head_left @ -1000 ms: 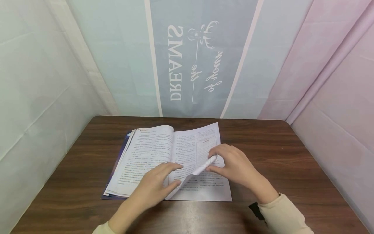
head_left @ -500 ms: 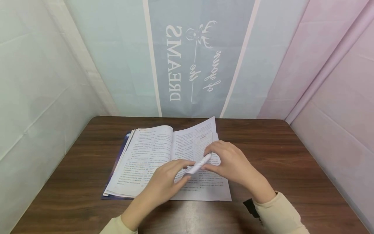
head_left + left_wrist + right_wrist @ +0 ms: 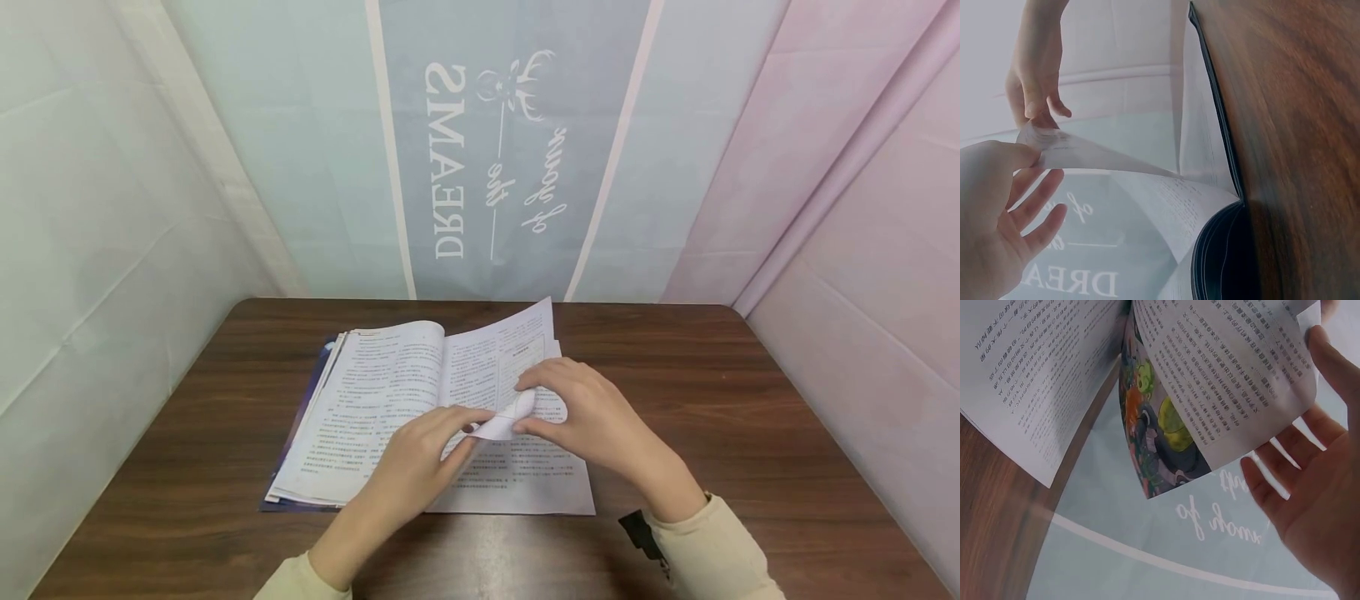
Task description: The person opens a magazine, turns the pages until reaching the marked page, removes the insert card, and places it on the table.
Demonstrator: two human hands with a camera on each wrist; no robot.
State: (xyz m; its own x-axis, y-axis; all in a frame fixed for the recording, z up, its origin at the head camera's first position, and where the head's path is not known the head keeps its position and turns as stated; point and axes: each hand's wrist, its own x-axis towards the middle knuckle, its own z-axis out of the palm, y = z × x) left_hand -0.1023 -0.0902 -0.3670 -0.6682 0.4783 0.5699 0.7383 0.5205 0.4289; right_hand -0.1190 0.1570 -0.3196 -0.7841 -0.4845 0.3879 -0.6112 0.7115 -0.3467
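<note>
An open magazine (image 3: 367,417) with printed pages lies on the table. One right-hand page (image 3: 517,333) is lifted, its near corner curled into a loose roll (image 3: 504,427) between the hands. My left hand (image 3: 416,458) pinches the roll's left end with thumb and forefinger; in the left wrist view, the other fingers of the left hand (image 3: 997,219) are spread. From the right, my right hand (image 3: 592,412) holds the same curled part between thumb and fingers. In the right wrist view, the lifted page (image 3: 1229,375) shows text and a coloured picture beside the right hand (image 3: 1316,481).
The dark wooden table (image 3: 705,400) extends around the magazine on all sides. A printed cloth backdrop (image 3: 517,167) hangs behind it, with pale cloth walls left and right. A black strap (image 3: 640,533) hangs by the right sleeve.
My left hand has moved right and now pinches the curled page. My right hand has shifted slightly left with the page's roll, and the page's far corner has risen a little.
</note>
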